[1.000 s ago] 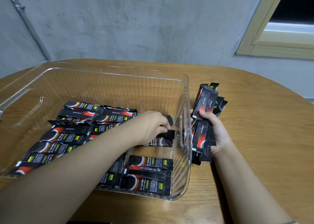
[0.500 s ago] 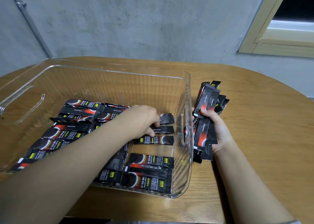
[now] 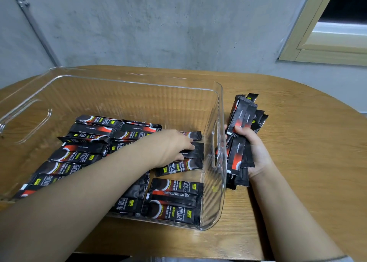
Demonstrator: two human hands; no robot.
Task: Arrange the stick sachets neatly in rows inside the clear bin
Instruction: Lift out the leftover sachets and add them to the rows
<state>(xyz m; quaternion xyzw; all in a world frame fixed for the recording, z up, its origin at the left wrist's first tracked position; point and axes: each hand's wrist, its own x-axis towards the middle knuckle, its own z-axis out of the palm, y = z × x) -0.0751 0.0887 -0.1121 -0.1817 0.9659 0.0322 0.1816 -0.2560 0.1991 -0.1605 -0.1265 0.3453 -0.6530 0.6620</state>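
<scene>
Sachets [image 3: 174, 202], black with red and white, lay flat in rows inside the clear bin [image 3: 127, 83]. Left hand [image 3: 174, 146] pressed straight fingers on one sachet by the right wall. Right hand [image 3: 256, 152] gripped a bundle [image 3: 240, 122] just outside that wall. Bin sat on a wooden table [image 3: 307, 162] by a grey wall [image 3: 158, 23].

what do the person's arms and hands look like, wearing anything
Both forearms are bare up to the frame edge, with no gloves, rings, watch or bracelet visible on the left hand or the right hand. Only a sliver of grey fabric, possibly a sleeve edge, shows at the bottom right corner by the right arm.
</scene>
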